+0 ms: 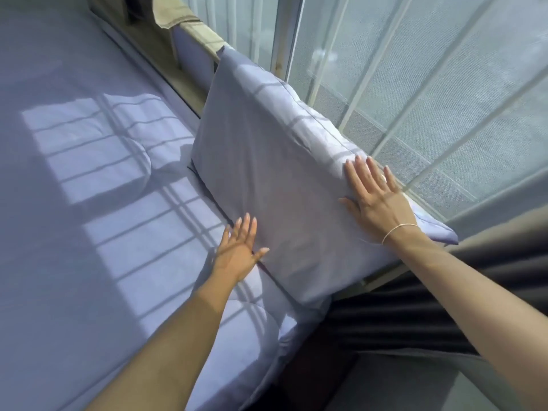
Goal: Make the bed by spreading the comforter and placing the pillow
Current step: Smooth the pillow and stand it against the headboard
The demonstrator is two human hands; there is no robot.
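Note:
A pale lavender pillow [267, 161] leans upright against the window at the head of the bed, its lower edge resting on the comforter. The lavender comforter [89, 203] lies spread flat over the bed, with window-bar shadows across it. My left hand [240, 250] lies flat with fingers spread on the pillow's lower left edge, where it meets the comforter. My right hand [376, 197], a thin thread bracelet at the wrist, presses flat on the pillow's upper right edge by the window. Neither hand grips anything.
A barred window with mesh screen [430, 84] runs behind the pillow. A dark grey curtain [415, 307] hangs at the bed's near right corner. Beige cloth [189, 28] drapes over the wooden headboard rail further along.

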